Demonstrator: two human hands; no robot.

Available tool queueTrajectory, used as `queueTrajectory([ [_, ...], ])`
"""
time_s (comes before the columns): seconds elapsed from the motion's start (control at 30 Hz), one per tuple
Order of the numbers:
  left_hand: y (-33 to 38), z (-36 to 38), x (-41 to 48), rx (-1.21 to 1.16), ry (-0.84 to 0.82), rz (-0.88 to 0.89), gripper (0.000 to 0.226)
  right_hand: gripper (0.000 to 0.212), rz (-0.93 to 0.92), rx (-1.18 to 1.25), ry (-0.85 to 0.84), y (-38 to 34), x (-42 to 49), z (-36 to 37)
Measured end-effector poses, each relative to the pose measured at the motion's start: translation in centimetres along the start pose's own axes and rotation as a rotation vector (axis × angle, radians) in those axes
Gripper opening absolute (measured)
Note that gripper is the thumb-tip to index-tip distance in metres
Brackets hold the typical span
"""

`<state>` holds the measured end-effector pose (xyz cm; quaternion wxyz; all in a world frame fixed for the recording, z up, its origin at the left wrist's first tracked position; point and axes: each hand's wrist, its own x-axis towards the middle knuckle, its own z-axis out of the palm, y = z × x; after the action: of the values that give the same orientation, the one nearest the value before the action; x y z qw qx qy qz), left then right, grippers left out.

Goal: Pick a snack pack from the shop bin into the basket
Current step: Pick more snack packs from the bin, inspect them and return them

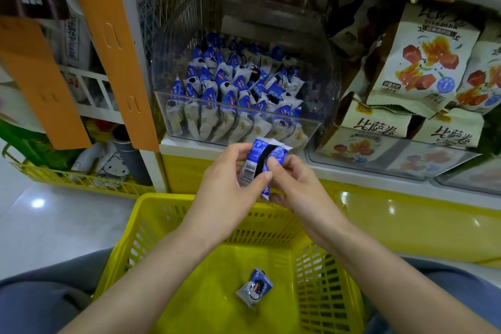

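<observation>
The left hand (230,175) and right hand (294,184) pinch a small blue-and-white foil snack pack (253,163) between their fingertips. Below the grip sits the yellow slotted plastic basket (168,199). Just beyond it stands the clear plastic bin (322,84).

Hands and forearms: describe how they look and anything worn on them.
The left hand and right hand are bare: no gloves, rings or watch show. The left forearm and right forearm are bare as far as the picture reaches, with no sleeve in view. The thumbnails look short and unpainted.
</observation>
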<state>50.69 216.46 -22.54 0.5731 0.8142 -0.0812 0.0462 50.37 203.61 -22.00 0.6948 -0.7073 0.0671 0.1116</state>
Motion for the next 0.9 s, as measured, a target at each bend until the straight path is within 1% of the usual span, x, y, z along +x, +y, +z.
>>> queueTrajectory([
  [0.1, -0.3, 0.0, 0.0, 0.066, -0.039, 0.012, 0.034, 0.023, -0.021, 0.015, 0.013, 0.0, 0.0, -0.1],
  [0.2, -0.4, -0.1, -0.1, 0.168, -0.024, 0.070, 0.032, 0.020, -0.079, 0.015, 0.009, 0.1, 0.1, 0.0],
  [0.37, -0.3, -0.7, -0.1, 0.362, -0.002, 0.112, 0.027, 0.022, -0.161, -0.083, -0.077, 0.2, -0.1, 0.5],
  [0.47, -0.3, -1.1, 0.0, 0.433, 0.032, 0.146, 0.024, 0.020, -0.170, -0.105, -0.105, 0.3, -0.1, 0.7],
  [0.57, -0.3, -1.2, 0.2, 0.398, 0.031, 0.124, 0.016, 0.021, -0.192, -0.154, -0.098, 0.4, 0.0, 0.7],
  [0.67, -0.2, -1.0, 0.4, 0.332, 0.001, 0.060, 0.019, 0.025, -0.243, -0.232, -0.055, 0.8, 0.2, 0.5],
  [0.73, 0.2, -0.9, 0.4, 0.207, -0.054, -0.005, 0.023, 0.031, -0.307, -0.360, 0.022, 1.1, 0.2, 0.2],
  [0.8, 0.5, -0.8, 0.2, 0.085, -0.133, -0.074, 0.026, 0.041, -0.372, -0.532, 0.108, 1.5, 0.2, 0.1],
  [0.83, 0.6, -0.6, 0.1, 0.065, -0.152, -0.093, 0.025, 0.047, -0.393, -0.614, 0.146, 1.7, 0.2, 0.0],
  [0.9, 0.5, -0.4, 0.2, 0.094, -0.119, -0.086, 0.021, 0.063, -0.445, -0.736, 0.183, 1.9, 0.3, 0.0],
])
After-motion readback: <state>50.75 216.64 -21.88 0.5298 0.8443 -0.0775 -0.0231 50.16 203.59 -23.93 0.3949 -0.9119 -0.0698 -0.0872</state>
